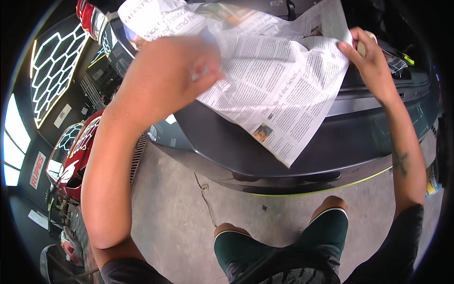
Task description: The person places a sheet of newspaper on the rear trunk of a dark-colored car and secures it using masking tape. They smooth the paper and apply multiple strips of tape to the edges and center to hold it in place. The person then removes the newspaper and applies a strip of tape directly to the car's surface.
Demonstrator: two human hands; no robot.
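Observation:
A sheet of newspaper (269, 71) hangs over the rear edge of a dark grey car (227, 146), one corner drooping below the bumper's upper edge. My right hand (371, 59) pinches the sheet's right edge between thumb and fingers. Partly hidden behind those fingers is a cream, rounded thing (367, 41), perhaps a tape roll. My left hand (182, 71), somewhat blurred, is in front of the sheet's left side with its fingers curled together. What they hold, if anything, cannot be made out. More newspaper (163, 19) lies bunched farther back on the left.
The car's open trunk area lies behind the paper, with a red tail light (85, 16) at upper left. A red car part (78, 156) stands at the left. Hexagon lights reflect on the dark wall. Concrete floor (165, 199) lies below, with a thin cord (206, 201).

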